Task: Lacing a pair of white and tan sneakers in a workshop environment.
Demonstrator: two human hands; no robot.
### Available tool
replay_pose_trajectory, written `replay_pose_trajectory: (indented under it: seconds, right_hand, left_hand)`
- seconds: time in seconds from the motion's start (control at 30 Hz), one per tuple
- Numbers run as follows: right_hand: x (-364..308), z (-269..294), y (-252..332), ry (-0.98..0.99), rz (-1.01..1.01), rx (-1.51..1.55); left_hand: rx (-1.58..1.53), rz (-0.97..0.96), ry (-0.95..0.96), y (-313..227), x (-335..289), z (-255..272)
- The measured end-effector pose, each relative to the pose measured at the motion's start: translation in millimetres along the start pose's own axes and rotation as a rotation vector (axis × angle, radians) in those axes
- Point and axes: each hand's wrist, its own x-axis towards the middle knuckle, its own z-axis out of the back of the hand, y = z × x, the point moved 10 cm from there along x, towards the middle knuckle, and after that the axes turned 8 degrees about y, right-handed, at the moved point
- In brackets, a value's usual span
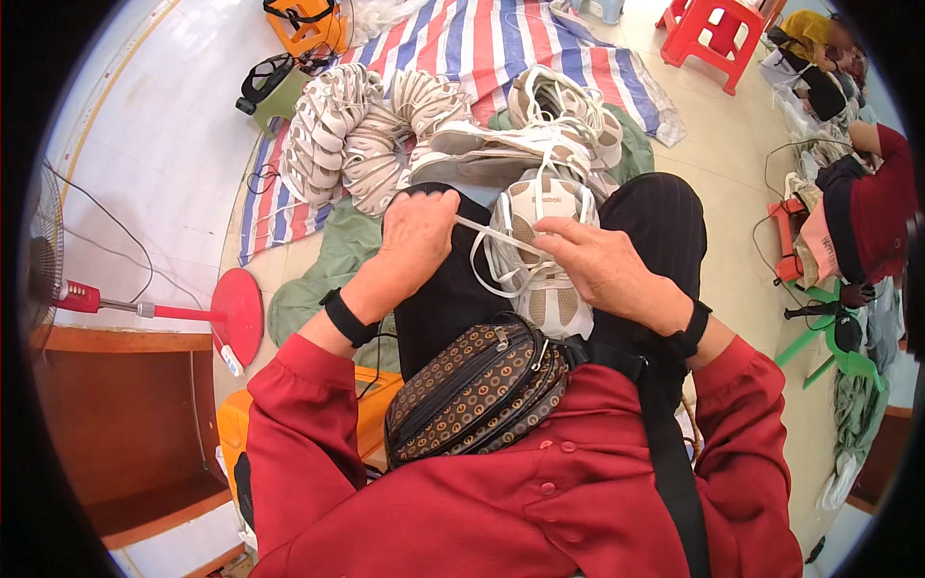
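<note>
A white shoelace [496, 234] stretches between my two hands. My left hand [416, 236] is closed around one stretch of it, above my left thigh. The fingers of my right hand [609, 268] pinch the lace farther along, above the shoe. Between my knees rests a beige, grey and white sneaker [561, 306], with loops of lace hanging about it. Just beyond lie more pale sneakers [472, 166], some on their sides, with loose white laces [549, 143] draped over them. The right fingertips partly cover the near sneaker's middle.
Rows of nested pale shoe parts [323, 135] lie on a striped sheet [482, 43]. At the left stands a fan with a red base [241, 318]. Red stools [718, 34] and a green stool [838, 342] are around. Another person's red sleeve [891, 188] shows at right.
</note>
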Motion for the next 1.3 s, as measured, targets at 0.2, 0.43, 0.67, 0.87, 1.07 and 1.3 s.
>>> replay_pose_trajectory:
  seconds: [0.2, 0.43, 0.67, 0.87, 1.07, 1.3]
  right_hand:
    - [15.0, -17.8, -19.7, 0.124, 0.05, -0.046]
    - [15.0, -15.3, -37.2, 0.152, 0.003, -0.05]
    - [-14.7, -1.9, -52.8, 0.112, -0.105, -0.017]
    - [-18.4, -14.3, -46.8, 0.034, -0.039, -0.049]
    - [-39.3, -9.6, -45.3, 0.024, -0.102, 0.066]
    - [-56.2, -3.3, -51.6, 0.028, -0.143, 0.055]
  left_hand:
    - [-0.268, -0.289, -0.245, -51.5, -32.1, 21.6]
    - [-0.451, -0.318, -0.136, -93.6, -18.7, -17.1]
    - [-0.258, -0.432, -0.158, -124.4, -1.6, -28.6]
    - [-0.091, -0.398, -0.11, -116.6, -16.2, -21.2]
    - [-0.372, -0.422, -0.112, -122.2, -9.6, -5.9]
    - [-0.885, -0.239, 0.201, -101.2, -3.7, -29.5]
